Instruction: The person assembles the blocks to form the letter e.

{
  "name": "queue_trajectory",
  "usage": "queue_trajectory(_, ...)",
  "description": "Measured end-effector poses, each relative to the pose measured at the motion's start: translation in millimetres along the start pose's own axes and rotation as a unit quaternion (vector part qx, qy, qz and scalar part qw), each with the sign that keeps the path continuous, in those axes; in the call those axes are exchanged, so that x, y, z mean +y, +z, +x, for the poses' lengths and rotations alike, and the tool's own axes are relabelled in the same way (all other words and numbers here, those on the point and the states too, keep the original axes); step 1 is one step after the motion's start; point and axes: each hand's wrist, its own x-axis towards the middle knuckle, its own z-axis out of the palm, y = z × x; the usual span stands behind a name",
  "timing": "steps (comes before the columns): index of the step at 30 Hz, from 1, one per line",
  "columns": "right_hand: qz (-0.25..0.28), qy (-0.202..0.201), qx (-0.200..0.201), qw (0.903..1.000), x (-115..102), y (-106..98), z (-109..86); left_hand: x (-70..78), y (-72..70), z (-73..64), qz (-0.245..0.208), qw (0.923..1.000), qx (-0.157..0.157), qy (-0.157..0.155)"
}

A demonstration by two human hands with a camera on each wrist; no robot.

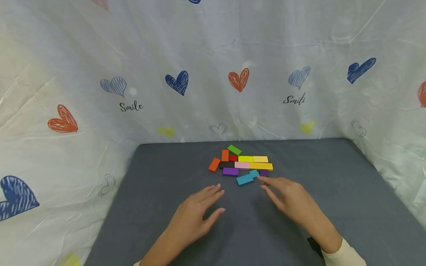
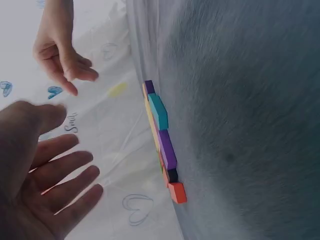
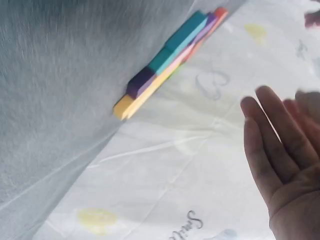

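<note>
Flat coloured blocks lie grouped near the far middle of the table. In the head view, a blue block (image 1: 244,180) and a smaller blue piece (image 1: 254,173) are at the near side, beside a purple block (image 1: 230,171) and a dark purple one (image 1: 264,172). Behind them are black (image 1: 227,165), pink (image 1: 242,165) and amber (image 1: 261,166) blocks in a row. My right hand (image 1: 293,197) hovers with extended fingers, its index fingertip right by the smaller blue piece. Lower left of the blocks, my left hand (image 1: 194,212) has its fingers spread and holds nothing.
Yellow (image 1: 245,159), cream (image 1: 260,159) and red (image 1: 233,158) blocks form the row behind. An orange block (image 1: 214,164) and a green block (image 1: 234,149) sit angled at the group's edges. A white heart-printed sheet (image 1: 206,111) hangs behind the grey table (image 1: 159,173).
</note>
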Motion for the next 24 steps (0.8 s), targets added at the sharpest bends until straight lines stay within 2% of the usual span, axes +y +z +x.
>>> queue_trajectory(4,-0.012,0.034,0.016,0.9992,21.1,0.6,14.7,-6.8,2.6,32.2,-0.009,0.9993,0.035,-0.007)
queue_trajectory(9,-0.015,0.068,-0.030,0.9971,45.6,10.6,25.9,-21.9,14.5,62.6,0.000,0.9988,0.048,-0.003)
queue_trajectory(12,-0.020,0.084,-0.062,0.9943,57.7,20.0,28.4,-30.2,25.8,76.0,-0.002,0.9994,0.034,-0.004)
queue_trajectory(15,-0.026,0.095,-0.083,0.9917,67.1,29.0,29.9,-36.0,37.2,87.0,-0.002,0.9998,0.005,-0.019)
queue_trajectory(21,-0.036,0.099,-0.106,0.9888,79.6,42.3,31.6,-43.9,57.1,103.1,0.005,0.9981,-0.039,-0.048)
queue_trajectory(24,-0.041,0.095,-0.113,0.9882,84.4,47.2,32.0,-47.2,66.7,109.1,0.024,0.9971,-0.055,-0.047)
